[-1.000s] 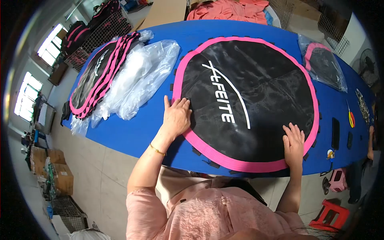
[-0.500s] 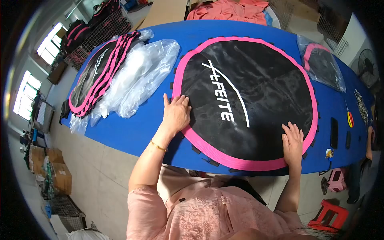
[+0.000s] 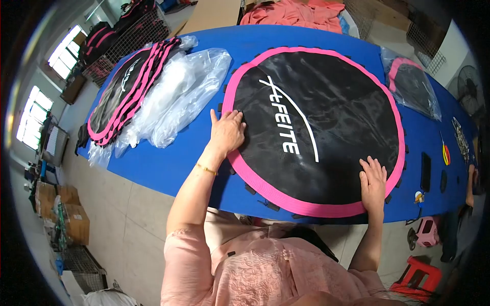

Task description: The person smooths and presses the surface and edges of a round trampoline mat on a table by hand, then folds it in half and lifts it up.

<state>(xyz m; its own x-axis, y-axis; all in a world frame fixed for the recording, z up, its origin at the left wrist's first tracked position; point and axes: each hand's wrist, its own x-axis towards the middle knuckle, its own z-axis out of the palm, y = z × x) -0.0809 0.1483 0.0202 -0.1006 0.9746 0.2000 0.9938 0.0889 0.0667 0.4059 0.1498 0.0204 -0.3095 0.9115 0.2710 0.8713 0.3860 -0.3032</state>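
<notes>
A round black trampoline mat lies flat in front of me, with a pink border, white lettering and small black tabs around its edge. Fingers spread, my left hand rests on the border at the mat's left side. My right hand is laid flat near the lower right edge, its fingertips on the black fabric. Neither hand grips anything. A stack of similar folded mats is at the left, beside a heap of clear plastic bags.
The blue table carries a bagged mat at the far right. Nearby are a dark phone-like object and a red and yellow tool. A red stool stands on the floor. Another person's arm shows at the right edge.
My left hand has slid slightly up along the pink border, away from me. The right hand and the mat stay nearly in place.
</notes>
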